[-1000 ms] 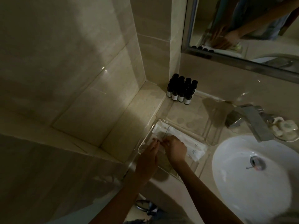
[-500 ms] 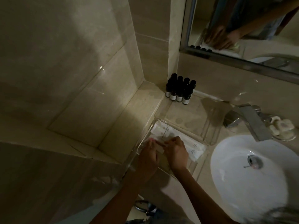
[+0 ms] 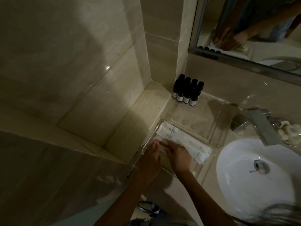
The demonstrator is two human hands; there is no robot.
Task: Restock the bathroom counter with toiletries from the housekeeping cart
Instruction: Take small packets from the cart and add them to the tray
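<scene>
Head view: we see the left hand and right hand side by side over the near-left end of a clear tray on the table. Their fingers touch the white sachets lying in the tray, but blur hides whether they pinch. Small dark bottles stand in the back corner.

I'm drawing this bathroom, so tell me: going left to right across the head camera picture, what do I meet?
In order: left hand → right hand → silver faucet → whitish lumps in a dish. Skipped for overlap: dark bottles, white packets, sink.
</scene>
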